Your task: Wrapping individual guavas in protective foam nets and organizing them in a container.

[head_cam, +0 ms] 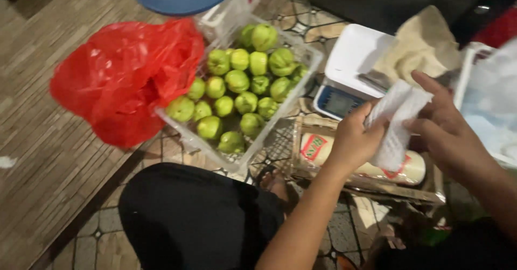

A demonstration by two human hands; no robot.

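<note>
Head view: white plastic bag (397, 122) gripped by both hands, left hand (355, 138) clenched on its left edge, right hand (444, 127) pinching its right side. Bag held above cardboard box (344, 181) with white roll (323, 146). White scale (350, 68) just behind. Clear crate (242, 159) of green fruit (237, 81) at left, red bag (124, 76) touching crate's left corner.

A floor (37, 157) of wood-look planks at left, meeting patterned stone tiles at right. On the tiles rest a clear plastic crate (301, 60) of green fruit, a white weighing scale (350, 60) just beside it, and a low cardboard box (371, 186). A red plastic bag (124, 76) lies at the crate's left edge.
</note>
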